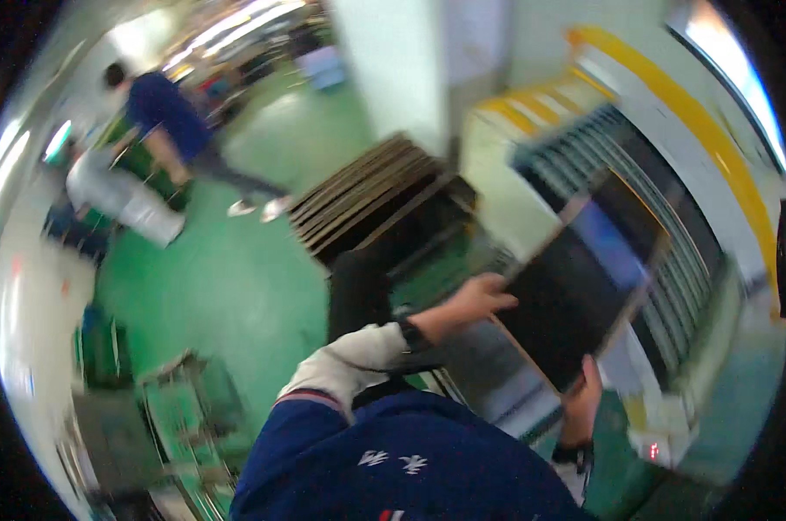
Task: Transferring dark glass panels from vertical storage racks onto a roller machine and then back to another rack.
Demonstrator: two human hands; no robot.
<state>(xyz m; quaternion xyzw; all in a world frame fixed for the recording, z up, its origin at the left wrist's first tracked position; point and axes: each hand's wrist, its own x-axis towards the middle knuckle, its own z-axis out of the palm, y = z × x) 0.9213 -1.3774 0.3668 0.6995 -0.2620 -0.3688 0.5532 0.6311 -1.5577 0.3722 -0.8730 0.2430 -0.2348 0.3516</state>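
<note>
A dark, glossy rectangular panel [560, 306] with thin light-brown edges is held tilted between my two hands. My left hand [475, 300] grips its left long edge, with the thumb and fingers at the rim. At the near corner, my right hand [582, 401] closes on the panel's edge, its fingers partly hidden. The panel's far end reaches over the slatted or roller bed [684, 300] of a white and yellow machine [532, 111]. A bluish reflection crosses the panel's face. Under its near left side lies a grey flat surface [488, 369].
Left of the machine stands a stack of dark, brown-edged boards [371, 195]. Metal frames or carts [189, 404] stand at the lower left on the green floor [237, 286]. Two people, one in a dark blue shirt [163, 113], are farther off at upper left. A pillar [393, 69] rises behind the stack.
</note>
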